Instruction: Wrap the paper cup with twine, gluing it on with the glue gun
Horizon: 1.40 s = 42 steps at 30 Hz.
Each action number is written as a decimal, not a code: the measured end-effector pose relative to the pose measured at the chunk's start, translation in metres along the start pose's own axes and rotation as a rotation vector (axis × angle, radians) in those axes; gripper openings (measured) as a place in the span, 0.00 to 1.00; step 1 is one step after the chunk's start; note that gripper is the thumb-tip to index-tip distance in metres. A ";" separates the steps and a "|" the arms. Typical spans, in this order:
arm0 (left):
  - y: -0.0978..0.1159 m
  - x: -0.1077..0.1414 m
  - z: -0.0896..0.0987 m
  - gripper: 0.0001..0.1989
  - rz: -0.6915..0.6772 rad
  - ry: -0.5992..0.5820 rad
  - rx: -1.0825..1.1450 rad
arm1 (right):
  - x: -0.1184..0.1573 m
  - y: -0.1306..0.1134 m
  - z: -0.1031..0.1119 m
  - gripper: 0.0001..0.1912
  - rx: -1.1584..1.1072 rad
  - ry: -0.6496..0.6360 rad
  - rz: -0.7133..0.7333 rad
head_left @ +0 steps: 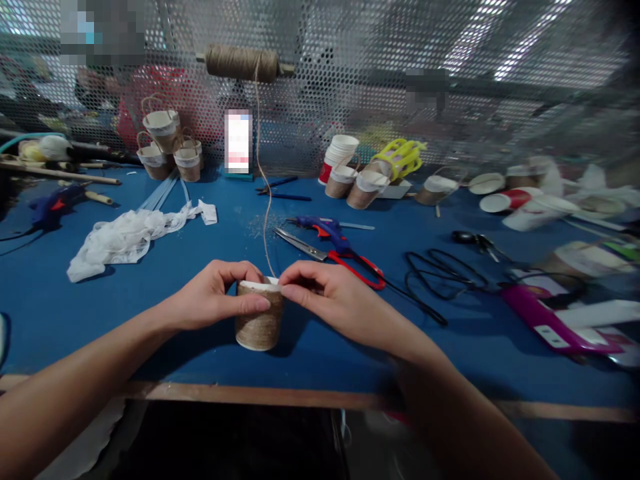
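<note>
A paper cup wound with brown twine (pixel 259 323) is held upright just above or on the blue table, its white rim showing at the top. My left hand (pixel 215 293) grips it from the left, thumb outside and fingers over the rim. At the rim's right side, my right hand (pixel 340 297) pinches the twine (pixel 266 240), its fingertips close together against the cup. That strand runs up to a twine spool (pixel 242 63) on a rod at the mesh. Inside the cup, little can be seen.
Beyond my hands lie red-handled scissors (pixel 305 245), a blue glue gun (pixel 320 225) and pliers (pixel 280 190). White lace (pixel 117 240) is heaped at left. Twine-wrapped cups (pixel 163 130) stand at the back. A black cord (pixel 425 293) and a magenta device (pixel 560 320) are at right.
</note>
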<state>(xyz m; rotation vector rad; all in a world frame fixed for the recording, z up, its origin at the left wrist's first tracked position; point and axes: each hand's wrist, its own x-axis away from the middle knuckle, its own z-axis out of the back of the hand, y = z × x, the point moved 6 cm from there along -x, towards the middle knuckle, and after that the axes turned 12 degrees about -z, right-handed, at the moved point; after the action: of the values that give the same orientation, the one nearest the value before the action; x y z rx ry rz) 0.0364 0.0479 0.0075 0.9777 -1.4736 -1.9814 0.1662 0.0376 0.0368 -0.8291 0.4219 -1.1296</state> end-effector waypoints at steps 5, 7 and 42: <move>0.011 -0.002 0.002 0.07 -0.106 -0.012 -0.316 | 0.000 0.000 -0.002 0.08 0.060 0.010 0.020; 0.015 -0.003 0.001 0.05 -0.120 -0.005 -0.397 | 0.001 -0.001 -0.002 0.08 0.091 0.032 0.028; -0.013 0.001 -0.002 0.04 0.137 0.047 0.295 | -0.037 0.008 -0.001 0.12 -0.154 0.071 0.136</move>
<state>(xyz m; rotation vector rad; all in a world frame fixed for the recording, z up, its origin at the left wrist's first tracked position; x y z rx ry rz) 0.0382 0.0501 -0.0056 1.0032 -1.7898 -1.6655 0.1555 0.0724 0.0262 -0.8825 0.6219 -1.0113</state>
